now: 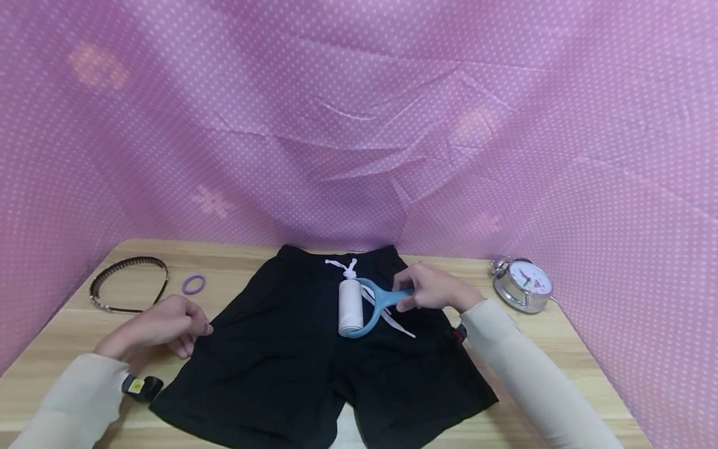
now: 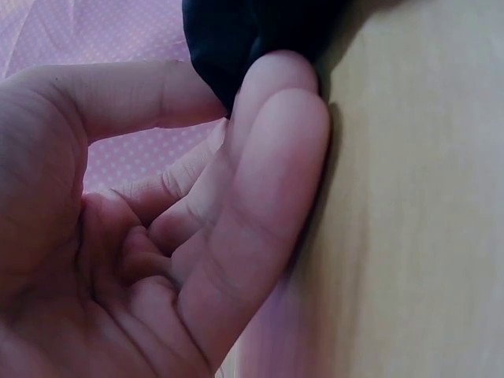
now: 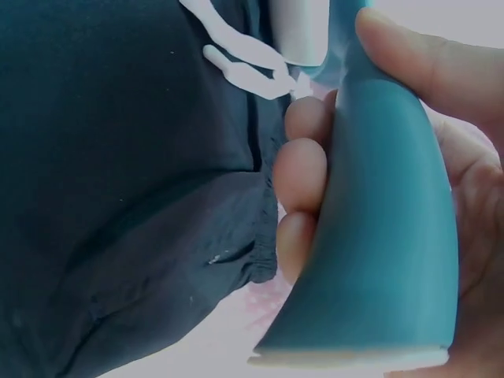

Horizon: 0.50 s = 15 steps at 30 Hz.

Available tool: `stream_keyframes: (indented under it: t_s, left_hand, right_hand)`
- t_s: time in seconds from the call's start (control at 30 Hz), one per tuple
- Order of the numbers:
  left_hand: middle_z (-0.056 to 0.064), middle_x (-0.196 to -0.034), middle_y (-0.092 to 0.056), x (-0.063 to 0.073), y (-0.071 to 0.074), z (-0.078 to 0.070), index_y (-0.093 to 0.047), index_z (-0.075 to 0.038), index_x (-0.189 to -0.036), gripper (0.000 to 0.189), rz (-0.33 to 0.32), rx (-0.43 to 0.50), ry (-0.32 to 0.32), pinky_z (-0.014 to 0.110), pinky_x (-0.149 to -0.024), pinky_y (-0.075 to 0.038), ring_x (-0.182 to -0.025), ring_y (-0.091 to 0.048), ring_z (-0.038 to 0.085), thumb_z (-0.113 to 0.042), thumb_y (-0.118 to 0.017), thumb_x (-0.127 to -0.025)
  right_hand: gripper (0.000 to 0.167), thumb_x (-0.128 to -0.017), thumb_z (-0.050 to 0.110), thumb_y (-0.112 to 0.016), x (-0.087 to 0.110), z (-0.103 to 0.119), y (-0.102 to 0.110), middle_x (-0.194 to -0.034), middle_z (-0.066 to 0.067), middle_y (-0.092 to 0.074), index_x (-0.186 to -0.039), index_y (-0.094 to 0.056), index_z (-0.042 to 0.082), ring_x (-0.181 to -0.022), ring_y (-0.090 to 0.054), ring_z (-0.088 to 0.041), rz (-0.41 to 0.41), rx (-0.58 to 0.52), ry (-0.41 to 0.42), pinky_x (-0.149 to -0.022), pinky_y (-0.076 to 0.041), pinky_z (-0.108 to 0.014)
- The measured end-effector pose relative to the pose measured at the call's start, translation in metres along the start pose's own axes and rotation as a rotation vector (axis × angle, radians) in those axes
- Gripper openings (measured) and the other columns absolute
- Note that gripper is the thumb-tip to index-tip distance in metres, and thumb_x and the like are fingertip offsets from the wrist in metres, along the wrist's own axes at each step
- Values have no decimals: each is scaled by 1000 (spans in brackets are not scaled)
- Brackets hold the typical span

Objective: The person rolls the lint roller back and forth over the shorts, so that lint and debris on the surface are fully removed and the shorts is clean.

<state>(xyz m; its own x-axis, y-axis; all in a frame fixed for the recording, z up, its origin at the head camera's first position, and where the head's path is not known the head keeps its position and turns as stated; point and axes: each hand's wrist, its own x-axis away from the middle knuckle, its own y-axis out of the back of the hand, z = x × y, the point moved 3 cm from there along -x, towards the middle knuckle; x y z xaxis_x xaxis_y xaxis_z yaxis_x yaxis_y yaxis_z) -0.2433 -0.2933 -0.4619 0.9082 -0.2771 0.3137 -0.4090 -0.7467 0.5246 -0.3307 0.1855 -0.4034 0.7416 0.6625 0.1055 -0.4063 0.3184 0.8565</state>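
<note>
Black shorts (image 1: 269, 349) lie spread on the table, waistband at the far side, with a white drawstring (image 1: 399, 325) knotted at the waist. My right hand (image 1: 429, 288) grips the blue handle of a lint roller (image 1: 350, 305); its white roll lies over the front of the shorts, just below the knot. In the right wrist view the fingers and thumb wrap the handle (image 3: 378, 228). At the left side edge of the shorts, my left hand (image 1: 171, 327) pinches the black cloth (image 2: 228, 39) between thumb and fingertips, close to the tabletop.
A dark headband (image 1: 131, 259) and a purple ring-shaped band (image 1: 193, 284) lie on the table's left side. On the right stands a silver alarm clock (image 1: 524, 285), tilted back. Pink dotted cloth (image 1: 359, 125) hangs around the wooden table (image 1: 224, 255).
</note>
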Motion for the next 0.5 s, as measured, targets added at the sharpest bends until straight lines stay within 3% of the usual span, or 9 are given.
stream_keyframes:
  t_s: [0.17, 0.5]
  left_hand:
    - [7, -81, -70, 0, 1, 1, -69, 4, -97, 20, 14, 4, -6, 33, -57, -62, -61, -65, 14, -10, -57, -92]
    - [6, -81, -70, -2, 1, 4, -69, 5, -101, 21, 12, -14, -5, 33, -57, -62, -62, -66, 15, -9, -55, -94]
  right_hand:
    - [13, -80, 13, -80, 2, -4, 5, -63, 9, -53, -81, -71, 23, -54, -46, -7, -3, -15, 8, -51, -42, -23]
    - [13, -80, 12, -81, 11, -11, 12, -68, 8, -59, -81, -72, 21, -58, -49, -7, 6, -21, -23, -54, -46, -24]
